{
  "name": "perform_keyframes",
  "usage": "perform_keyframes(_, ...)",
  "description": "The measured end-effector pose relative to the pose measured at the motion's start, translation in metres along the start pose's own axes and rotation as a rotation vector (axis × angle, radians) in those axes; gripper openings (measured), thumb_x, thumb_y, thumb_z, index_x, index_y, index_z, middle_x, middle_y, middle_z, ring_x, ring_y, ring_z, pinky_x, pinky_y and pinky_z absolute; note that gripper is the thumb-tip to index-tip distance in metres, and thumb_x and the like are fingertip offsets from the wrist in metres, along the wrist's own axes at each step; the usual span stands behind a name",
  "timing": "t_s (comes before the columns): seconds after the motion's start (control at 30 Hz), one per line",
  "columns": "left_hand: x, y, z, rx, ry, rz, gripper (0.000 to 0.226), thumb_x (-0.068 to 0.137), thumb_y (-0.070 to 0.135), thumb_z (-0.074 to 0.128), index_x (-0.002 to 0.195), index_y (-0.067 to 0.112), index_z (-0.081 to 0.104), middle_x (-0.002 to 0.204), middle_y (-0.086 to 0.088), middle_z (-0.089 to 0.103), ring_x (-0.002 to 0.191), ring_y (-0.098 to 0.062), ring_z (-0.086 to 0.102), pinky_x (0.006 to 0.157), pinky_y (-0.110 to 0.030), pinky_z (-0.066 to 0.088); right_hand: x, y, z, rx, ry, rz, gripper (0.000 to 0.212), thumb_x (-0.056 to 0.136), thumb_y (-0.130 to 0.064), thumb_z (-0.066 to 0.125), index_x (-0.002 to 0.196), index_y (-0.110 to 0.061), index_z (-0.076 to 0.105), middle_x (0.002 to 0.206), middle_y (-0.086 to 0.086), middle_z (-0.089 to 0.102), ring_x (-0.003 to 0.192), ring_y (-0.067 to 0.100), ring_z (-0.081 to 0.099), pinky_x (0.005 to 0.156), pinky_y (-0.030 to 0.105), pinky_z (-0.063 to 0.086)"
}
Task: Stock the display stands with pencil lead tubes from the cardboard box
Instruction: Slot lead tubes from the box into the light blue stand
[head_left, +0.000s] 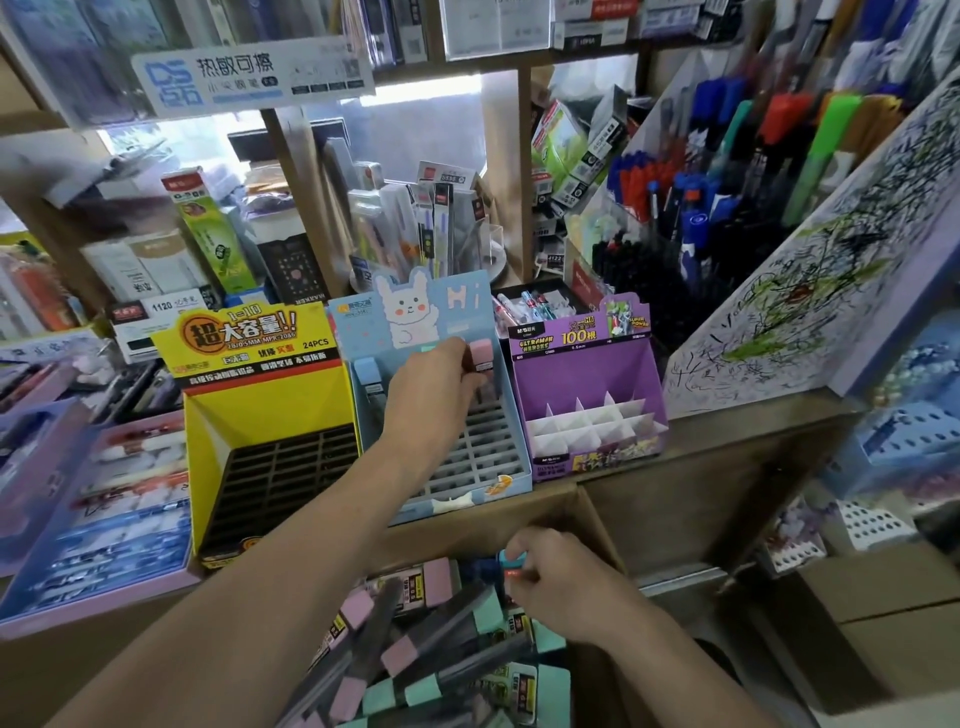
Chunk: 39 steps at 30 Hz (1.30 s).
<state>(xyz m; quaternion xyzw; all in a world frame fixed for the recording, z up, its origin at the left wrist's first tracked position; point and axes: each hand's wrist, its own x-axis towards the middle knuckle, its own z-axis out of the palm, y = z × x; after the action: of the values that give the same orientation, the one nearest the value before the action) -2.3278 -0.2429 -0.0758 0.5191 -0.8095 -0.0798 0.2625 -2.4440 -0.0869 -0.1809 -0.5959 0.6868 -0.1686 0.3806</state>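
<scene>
Placement is the step in hand, I judge. The left hand (431, 387) pinches a pink-capped tube (482, 354) between thumb and fingertips, upright, over the back row of the blue display stand (457, 306). To do it well, keep the tube vertical, line its lower end over a single cell of the grid, and let it slide down before letting go; a tilted tube could catch on the dividers. A blue-capped tube (366, 375) stands at the left end of that row. Lower and to the right, the right hand (563, 584) is down in the cardboard box (597, 519), fingers curled round what looks like the next tube (511, 564). The box holds a loose heap of tubes (415, 644), pink- and green-capped.

On the wooden counter (727, 447), from the left: flat trays of pens (104, 509), a yellow display stand (260, 358) with a black grid, the blue one, then a purple display stand (582, 374) with white dividers. Further right are a rack of markers (701, 218) and a scribbled test sheet (831, 291). Shelves (467, 65) of packaged stationery rise behind.
</scene>
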Motion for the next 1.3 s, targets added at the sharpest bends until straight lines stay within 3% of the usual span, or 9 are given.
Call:
perform_keyframes(0.33, -0.006, -0.002, -0.002, -0.081, 0.139, 0.116, 0.023, 0.099, 0.029, 0.064, 0.11, 0.024, 0.044, 0.092, 0.004, 0.078, 0.079, -0.026, 0.073, 0.066, -0.046, 0.058, 0.002, 0.003, 0.003, 0.015, 0.015, -0.001, 0.03, 0.1, -0.033, 0.059, 0.13, -0.031, 0.057, 0.114, -0.007, 0.06, 0.09, 0.006, 0.062, 0.075, 0.025, 0.054)
perform_keyframes(0.5, -0.003, 0.001, -0.005, -0.036, 0.181, 0.217, 0.017, 0.101, 0.028, 0.058, 0.115, 0.028, 0.049, 0.096, 0.006, 0.073, 0.085, -0.022, 0.069, 0.057, -0.032, 0.044, 0.002, 0.003, 0.003, 0.027, 0.006, 0.0, 0.031, 0.1, -0.032, 0.059, 0.131, -0.032, 0.056, 0.11, -0.009, 0.062, 0.088, 0.003, 0.062, 0.07, 0.023, 0.048)
perform_keyframes(0.57, -0.002, 0.0, -0.005, -0.009, 0.156, 0.239, 0.015, 0.102, 0.028, 0.056, 0.117, 0.027, 0.055, 0.098, 0.006, 0.073, 0.087, -0.022, 0.069, 0.057, -0.033, 0.045, 0.002, 0.003, 0.003, 0.03, -0.001, 0.004, 0.031, 0.1, -0.032, 0.059, 0.131, -0.032, 0.056, 0.108, -0.008, 0.063, 0.087, 0.005, 0.063, 0.07, 0.024, 0.049)
perform_keyframes(0.67, -0.001, -0.002, -0.005, 0.006, 0.086, 0.195, 0.021, 0.102, 0.026, 0.056, 0.122, 0.029, 0.058, 0.101, 0.004, 0.074, 0.091, -0.023, 0.069, 0.065, -0.041, 0.057, 0.002, 0.002, 0.003, 0.018, 0.011, 0.002, 0.031, 0.1, -0.032, 0.059, 0.131, -0.031, 0.055, 0.109, -0.006, 0.063, 0.087, 0.005, 0.064, 0.071, 0.024, 0.053)
perform_keyframes(0.8, -0.003, -0.002, -0.012, -0.013, 0.022, 0.177, 0.027, 0.102, 0.022, 0.055, 0.129, 0.029, 0.056, 0.103, 0.002, 0.075, 0.093, -0.025, 0.07, 0.071, -0.046, 0.059, 0.001, 0.003, 0.003, 0.009, 0.02, -0.001, 0.032, 0.1, -0.032, 0.06, 0.132, -0.031, 0.056, 0.115, -0.005, 0.063, 0.09, 0.007, 0.065, 0.075, 0.027, 0.057)
perform_keyframes(0.9, -0.021, -0.005, -0.024, -0.125, 0.025, 0.139, 0.032, 0.101, 0.02, 0.059, 0.131, 0.027, 0.057, 0.098, 0.001, 0.075, 0.079, -0.019, 0.071, 0.069, -0.044, 0.06, 0.0, 0.002, 0.002, 0.006, 0.029, -0.004, 0.032, 0.1, -0.032, 0.062, 0.131, -0.03, 0.057, 0.113, -0.005, 0.064, 0.09, 0.008, 0.066, 0.08, 0.031, 0.06)
perform_keyframes(1.0, -0.055, -0.018, -0.04, -0.257, 0.004, 0.078, 0.021, 0.1, 0.02, 0.062, 0.12, 0.026, 0.065, 0.088, 0.012, 0.069, 0.071, -0.01, 0.07, 0.068, -0.042, 0.062, -0.001, 0.0, 0.0, 0.013, 0.038, -0.033, 0.032, 0.1, -0.03, 0.063, 0.132, -0.028, 0.058, 0.112, -0.004, 0.066, 0.09, 0.007, 0.067, 0.08, 0.031, 0.06)
perform_keyframes(1.13, -0.114, -0.048, -0.06, -0.294, -0.036, -0.034, 0.013, 0.098, 0.022, 0.066, 0.109, 0.028, 0.07, 0.088, 0.018, 0.069, 0.074, -0.001, 0.07, 0.073, -0.03, 0.061, -0.003, -0.009, 0.0, 0.042, 0.039, -0.062, 0.031, 0.099, -0.025, 0.063, 0.13, -0.027, 0.06, 0.105, -0.006, 0.07, 0.089, 0.008, 0.07, 0.082, 0.033, 0.06)
perform_keyframes(1.3, -0.176, -0.088, -0.07, -0.279, -0.187, -0.245, 0.011, 0.096, 0.024, 0.069, 0.1, 0.034, 0.069, 0.088, 0.019, 0.072, 0.086, 0.005, 0.066, 0.069, -0.008, 0.046, -0.008, -0.025, 0.004, -0.014, -0.046, -0.154, 0.027, 0.096, -0.027, 0.069, 0.121, -0.034, 0.062, 0.098, -0.011, 0.07, 0.092, 0.002, 0.068, 0.086, 0.028, 0.059)
